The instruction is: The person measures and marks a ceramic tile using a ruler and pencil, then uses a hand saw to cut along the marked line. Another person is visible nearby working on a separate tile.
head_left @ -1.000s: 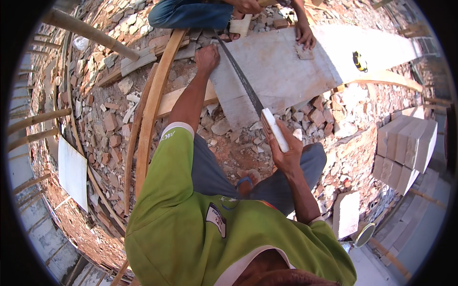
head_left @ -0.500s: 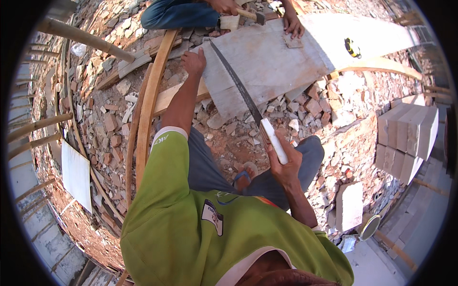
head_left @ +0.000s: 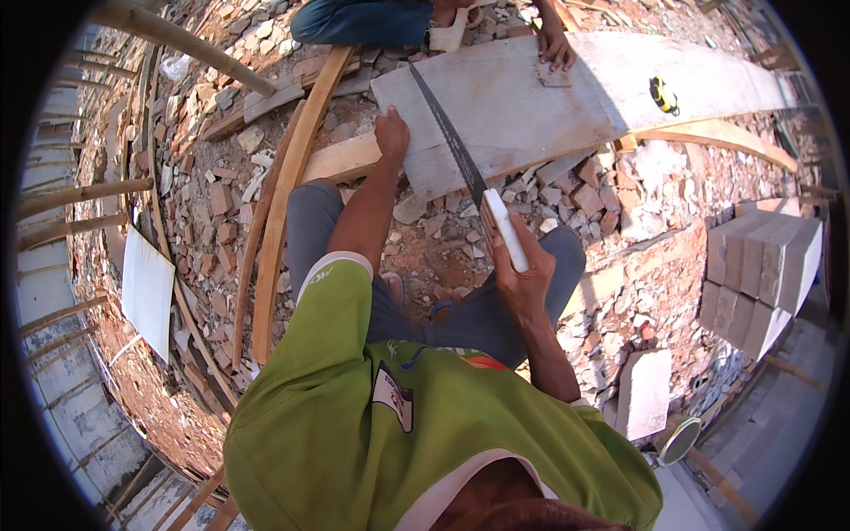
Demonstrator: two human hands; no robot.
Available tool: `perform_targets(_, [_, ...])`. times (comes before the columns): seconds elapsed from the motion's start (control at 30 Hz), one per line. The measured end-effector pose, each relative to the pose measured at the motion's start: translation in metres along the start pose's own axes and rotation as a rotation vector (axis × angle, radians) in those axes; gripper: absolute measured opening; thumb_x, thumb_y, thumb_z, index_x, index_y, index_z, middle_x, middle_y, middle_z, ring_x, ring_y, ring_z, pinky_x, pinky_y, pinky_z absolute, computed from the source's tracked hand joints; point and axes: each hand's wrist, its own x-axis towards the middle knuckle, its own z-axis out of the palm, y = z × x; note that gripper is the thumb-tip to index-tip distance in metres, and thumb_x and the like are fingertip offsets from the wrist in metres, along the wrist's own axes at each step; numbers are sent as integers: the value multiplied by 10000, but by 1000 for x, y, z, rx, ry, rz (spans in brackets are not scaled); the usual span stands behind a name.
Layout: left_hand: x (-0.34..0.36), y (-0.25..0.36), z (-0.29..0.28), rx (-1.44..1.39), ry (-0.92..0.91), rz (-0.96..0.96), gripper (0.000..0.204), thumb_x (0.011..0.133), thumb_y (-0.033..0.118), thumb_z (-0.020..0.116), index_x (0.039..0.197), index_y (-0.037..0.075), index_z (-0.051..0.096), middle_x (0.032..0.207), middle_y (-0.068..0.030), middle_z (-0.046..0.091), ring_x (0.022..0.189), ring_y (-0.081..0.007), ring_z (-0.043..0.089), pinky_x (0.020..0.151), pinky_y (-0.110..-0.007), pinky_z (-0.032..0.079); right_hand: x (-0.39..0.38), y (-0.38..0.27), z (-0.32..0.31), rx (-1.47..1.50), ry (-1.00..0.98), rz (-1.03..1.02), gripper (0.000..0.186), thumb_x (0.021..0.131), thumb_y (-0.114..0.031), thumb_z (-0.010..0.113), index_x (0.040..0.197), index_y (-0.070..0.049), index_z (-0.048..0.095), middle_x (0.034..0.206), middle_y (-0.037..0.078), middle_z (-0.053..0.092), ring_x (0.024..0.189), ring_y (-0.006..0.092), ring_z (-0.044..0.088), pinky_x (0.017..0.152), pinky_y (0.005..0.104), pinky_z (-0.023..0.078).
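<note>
One handsaw (head_left: 467, 166), one large grey board (head_left: 522, 106), wearer's two hands (head_left: 391, 133) (head_left: 526, 270)

Showed white on the saw handle (head_left: 506, 230) at centre, dark grey on its blade (head_left: 452, 136), brown-stained pale grey on the board (head_left: 513, 111) at upper centre.

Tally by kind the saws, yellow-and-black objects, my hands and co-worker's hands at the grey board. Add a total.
Handsaw: 1
Yellow-and-black object: 1
Your left hand and right hand: 2
Co-worker's hand: 1
Total: 5
</note>
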Motion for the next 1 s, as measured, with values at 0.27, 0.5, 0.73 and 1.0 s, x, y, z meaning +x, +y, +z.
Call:
perform_targets(0.27, [3, -17, 2, -45, -18, 84, 544, 994, 442, 427, 1047, -77, 578, 1020, -328, 640, 998, -486, 611, 895, -527, 466, -2, -7, 35, -66, 60, -112, 391, 821, -20, 699, 1193, 76, 626, 952, 228, 712, 800, 214, 717, 694, 299, 553])
perform_targets(0.5, [-7, -1, -1, -91, -73, 79, 522, 1009, 422, 405, 996, -76, 561, 996, -325, 643, 962, -489, 617, 854, -531, 480, 20, -4, 69, -198, 68, -160, 384, 799, -23, 707, 1159, 91, 637, 904, 225, 716, 727, 226, 720, 629, 305, 547])
perform_targets(0.73, [-15, 0, -2, -83, -81, 51, 481, 1023, 395, 384, 997, -58, 544, 930, -316, 652, 908, -485, 632, 831, -541, 487, 24, -34, 74, -209, 31, -78, 382, 789, -9, 707, 1150, 94, 637, 841, 199, 718, 634, 198, 701, 569, 291, 527])
perform_targets(1.0, [-7, 1, 1, -72, -63, 54, 502, 1017, 414, 384, 979, -52, 567, 942, -309, 653, 910, -483, 633, 820, -539, 492, 8, -17, 55, -229, -8, -2, 395, 830, -31, 696, 1212, 46, 629, 889, 186, 721, 711, 186, 703, 620, 283, 540])
